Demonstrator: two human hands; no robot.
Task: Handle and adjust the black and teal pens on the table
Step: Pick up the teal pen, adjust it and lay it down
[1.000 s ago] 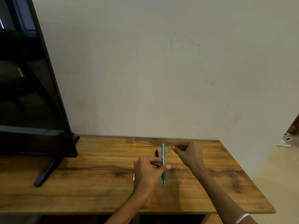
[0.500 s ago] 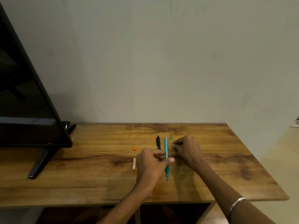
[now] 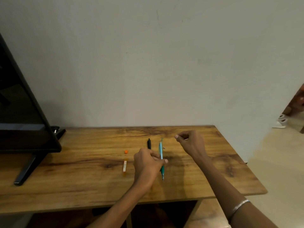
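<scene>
My left hand [image 3: 148, 163] pinches the teal pen [image 3: 161, 153] near its middle, tip pointing toward me. The black pen [image 3: 149, 143] lies just left of it on the wooden table [image 3: 92, 183], its near part hidden under my left hand. My right hand [image 3: 191, 143] hovers to the right of the teal pen's far end, apart from it, fingers curled with thumb and forefinger pinched together; something small and pale shows between the fingers, too small to name. A tiny dark speck [image 3: 164, 147] lies beside the teal pen.
A small orange cap [image 3: 126, 151] and an orange and white tube [image 3: 125, 167] lie left of my left hand. A black TV [image 3: 24, 122] on a stand [image 3: 24, 171] fills the table's left end. The wall stands right behind the table. Floor shows at the right.
My right hand has drawn away to the right from the teal pen's far end, staying pinched. My left hand keeps its hold on the teal pen. The camera view shifted slightly.
</scene>
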